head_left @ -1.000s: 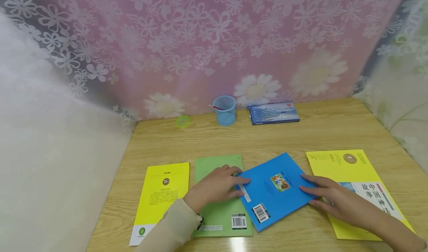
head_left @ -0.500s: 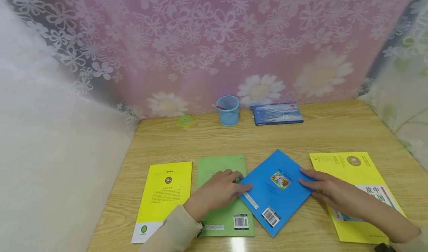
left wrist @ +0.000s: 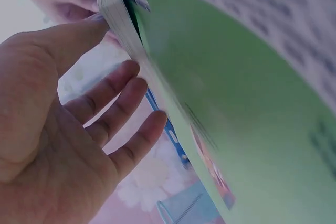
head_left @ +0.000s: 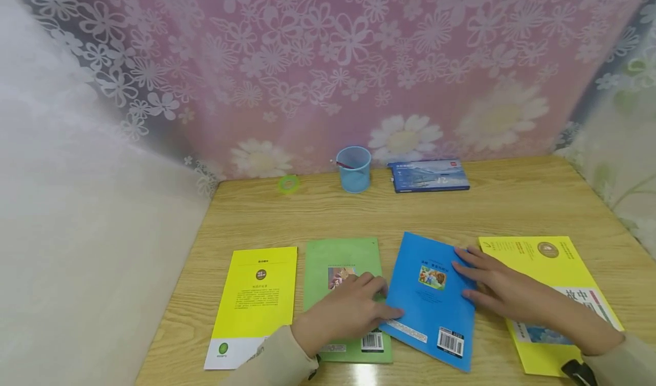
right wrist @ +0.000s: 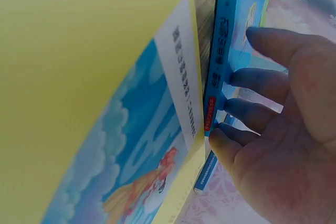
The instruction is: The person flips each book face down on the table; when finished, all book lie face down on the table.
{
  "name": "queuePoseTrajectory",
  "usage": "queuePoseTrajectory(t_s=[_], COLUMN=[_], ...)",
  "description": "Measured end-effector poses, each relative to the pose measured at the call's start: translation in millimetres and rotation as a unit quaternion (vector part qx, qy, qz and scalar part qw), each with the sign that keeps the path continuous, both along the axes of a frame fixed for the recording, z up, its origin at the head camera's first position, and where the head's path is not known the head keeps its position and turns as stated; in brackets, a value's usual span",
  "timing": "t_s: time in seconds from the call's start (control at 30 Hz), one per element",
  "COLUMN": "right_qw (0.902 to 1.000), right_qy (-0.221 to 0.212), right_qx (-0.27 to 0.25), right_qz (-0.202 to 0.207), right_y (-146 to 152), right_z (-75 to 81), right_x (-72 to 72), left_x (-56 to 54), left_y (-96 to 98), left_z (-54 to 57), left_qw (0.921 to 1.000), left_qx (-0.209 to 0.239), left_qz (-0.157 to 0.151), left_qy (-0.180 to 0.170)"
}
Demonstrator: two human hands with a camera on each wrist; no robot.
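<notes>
A blue book [head_left: 427,317] lies slightly turned on the table between both hands, its barcode at the near right corner. My left hand [head_left: 345,312] reaches over the green book [head_left: 317,272] and lays its thumb on the blue cover's left edge. The left wrist view shows its loosely extended fingers [left wrist: 134,145] by the page edges. At the blue book's right side is my right hand [head_left: 499,289]. In the right wrist view, its thumb touches the cover and its other fingers [right wrist: 257,114] meet the blue spine [right wrist: 223,45], only slightly bent.
A yellow book with a white lower band [head_left: 256,312] lies at left. Another yellow book [head_left: 517,255] is at right, partly under my right forearm. Along the back stand a blue mesh pen cup [head_left: 355,175], a green tape roll [head_left: 288,184] and a flat blue box [head_left: 430,176].
The blue book has turned clockwise between my hands, from a strong tilt to nearly straight. My left thumb has moved nearer with its edge, while my right hand stays at its right side.
</notes>
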State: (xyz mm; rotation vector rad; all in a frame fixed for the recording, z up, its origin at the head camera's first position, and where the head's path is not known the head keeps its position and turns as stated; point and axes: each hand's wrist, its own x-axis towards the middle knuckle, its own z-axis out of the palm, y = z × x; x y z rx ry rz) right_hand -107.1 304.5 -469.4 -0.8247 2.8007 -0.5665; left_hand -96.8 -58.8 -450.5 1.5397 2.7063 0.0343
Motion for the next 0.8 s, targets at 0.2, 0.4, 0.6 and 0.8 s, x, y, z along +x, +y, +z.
queuePoseTrajectory(t_s=[0.2,0.4,0.6,0.8], right_qw=[0.9999,0.9992,0.9978,0.998], right_qy=[0.002,0.025,0.045,0.042], right_qx=[-0.007,-0.01,-0.017,-0.02], right_qz=[0.008,0.029,0.045,0.042], right_y=[-3.3,-3.1,-3.3,-4.5], right_z=[0.0,-4.7,-8.1,-7.7], right_x=[-4.2,-7.3,-10.2,-11.0], left_x=[7.3,14.5,17.8,18.0], left_y=[12.0,22.0,28.5,31.4], left_z=[-1.6,0.1,1.7,1.3], left_qw=[0.9993,0.9967,0.9956,0.9962], left_qx=[-0.025,-0.066,-0.081,-0.075], left_qz=[-0.026,-0.046,-0.041,-0.033], left_qy=[0.0,-0.003,-0.022,-0.031])
